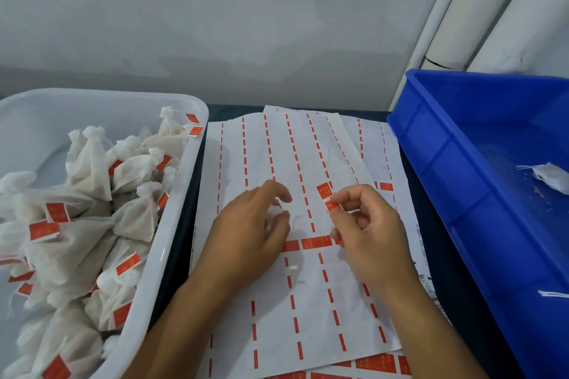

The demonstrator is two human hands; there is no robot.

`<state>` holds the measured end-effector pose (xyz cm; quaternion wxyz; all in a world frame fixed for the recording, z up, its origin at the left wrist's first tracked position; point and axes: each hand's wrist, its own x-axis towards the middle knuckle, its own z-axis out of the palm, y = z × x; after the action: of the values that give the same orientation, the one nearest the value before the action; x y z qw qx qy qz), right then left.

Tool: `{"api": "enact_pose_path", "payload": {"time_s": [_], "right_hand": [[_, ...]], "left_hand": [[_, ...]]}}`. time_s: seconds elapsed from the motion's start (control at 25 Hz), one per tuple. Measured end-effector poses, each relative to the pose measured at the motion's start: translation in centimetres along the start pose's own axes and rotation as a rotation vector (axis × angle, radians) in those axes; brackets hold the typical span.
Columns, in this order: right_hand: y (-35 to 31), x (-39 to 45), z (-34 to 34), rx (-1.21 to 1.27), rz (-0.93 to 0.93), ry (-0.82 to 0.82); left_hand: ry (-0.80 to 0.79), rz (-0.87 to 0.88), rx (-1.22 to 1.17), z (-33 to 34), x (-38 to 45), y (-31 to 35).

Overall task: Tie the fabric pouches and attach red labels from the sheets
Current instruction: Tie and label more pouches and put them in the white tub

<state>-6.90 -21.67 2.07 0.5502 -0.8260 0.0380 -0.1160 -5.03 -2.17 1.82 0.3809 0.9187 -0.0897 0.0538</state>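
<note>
A white label sheet with red dashed remnants lies in the middle of the table. My right hand pinches a red label between thumb and forefinger just above the sheet. My left hand hovers over the sheet with fingers curled round something white, mostly hidden under the palm. A few red labels remain in a row on the sheet between my hands, and another label sits above my right fingertips. Several tied white pouches with red labels fill the tray on the left.
A clear plastic tray stands at the left. A blue crate at the right holds one white pouch and a loose string. More label sheets lie beneath the top one. A white wall is behind.
</note>
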Motion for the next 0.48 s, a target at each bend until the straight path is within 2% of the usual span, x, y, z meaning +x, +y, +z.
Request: {"api": "enact_pose_path", "payload": {"time_s": [0.12,0.36,0.48], "right_hand": [[0.1,0.0,-0.1,0.042,-0.006,-0.013],[-0.1,0.2,-0.2,0.105,-0.005,-0.029],[-0.2,0.2,-0.3,0.133,-0.003,-0.033]], "left_hand": [[0.031,-0.013,-0.171,-0.1,-0.2,0.3],[0.062,0.039,-0.338,-0.1,-0.2,1.1],[0.039,0.029,-0.286,-0.3,-0.2,1.1]]}}
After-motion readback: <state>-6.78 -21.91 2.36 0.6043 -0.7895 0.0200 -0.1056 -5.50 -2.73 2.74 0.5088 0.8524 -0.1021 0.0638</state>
